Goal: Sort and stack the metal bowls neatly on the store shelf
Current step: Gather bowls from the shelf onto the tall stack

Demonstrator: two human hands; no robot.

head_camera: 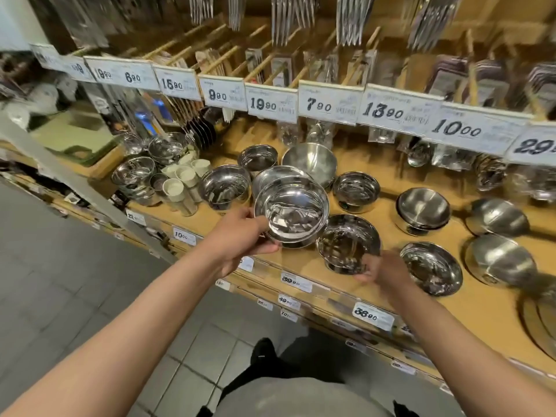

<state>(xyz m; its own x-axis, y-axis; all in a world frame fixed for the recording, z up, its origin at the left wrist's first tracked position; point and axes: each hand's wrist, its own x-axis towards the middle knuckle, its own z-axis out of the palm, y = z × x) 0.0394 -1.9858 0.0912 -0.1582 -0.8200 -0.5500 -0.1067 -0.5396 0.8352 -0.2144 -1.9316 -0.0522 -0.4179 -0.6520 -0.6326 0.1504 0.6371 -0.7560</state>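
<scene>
We are mid-gathering: left hand point(240, 236) grasps a wide bowl point(291, 210), right hand point(379, 267) a footed bowl point(348, 240); next we nest like sizes.

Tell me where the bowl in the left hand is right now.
In the head view, centre frame: the left hand holds the shiny bowl by its near-left rim above the shelf, beside the bowl the right hand grips.

price tags point(272, 103): white cards in a row along the upper shelf edge, 9 to 3 o'clock
forks point(281, 18): hanging in bunches at 12 o'clock
white cups point(183, 179): clustered at 10 o'clock
green tray point(76, 139): at 9 o'clock
floor point(60, 266): grey tiles, 7 o'clock
</scene>
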